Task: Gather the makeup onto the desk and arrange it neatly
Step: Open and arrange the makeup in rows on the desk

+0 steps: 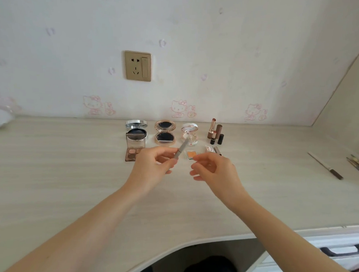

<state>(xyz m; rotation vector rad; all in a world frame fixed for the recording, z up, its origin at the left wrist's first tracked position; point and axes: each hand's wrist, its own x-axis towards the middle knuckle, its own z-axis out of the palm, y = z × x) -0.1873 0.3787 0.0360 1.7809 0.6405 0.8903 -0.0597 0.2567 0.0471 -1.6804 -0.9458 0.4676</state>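
Observation:
My left hand (152, 165) pinches a slim grey makeup pen (181, 149) that points up and to the right, above the desk (70, 172). My right hand (212, 168) hovers beside it with loosely curled fingers and holds nothing. Behind the hands, along the wall, stand a silver compact (136, 129), a gold compact (165, 133) and a white compact (189, 133), all with lids up. An eyeshadow palette (134, 149) lies in front of the silver one. Lipsticks (215, 132) stand at the right, and a small orange pan (191, 155) lies near my right hand.
A long thin pencil (325, 166) lies on the desk at the far right, with several brushes (358, 164) at the frame's edge. A wall socket (138, 65) sits above the desk. White drawers with a dark handle (342, 250) stand at lower right.

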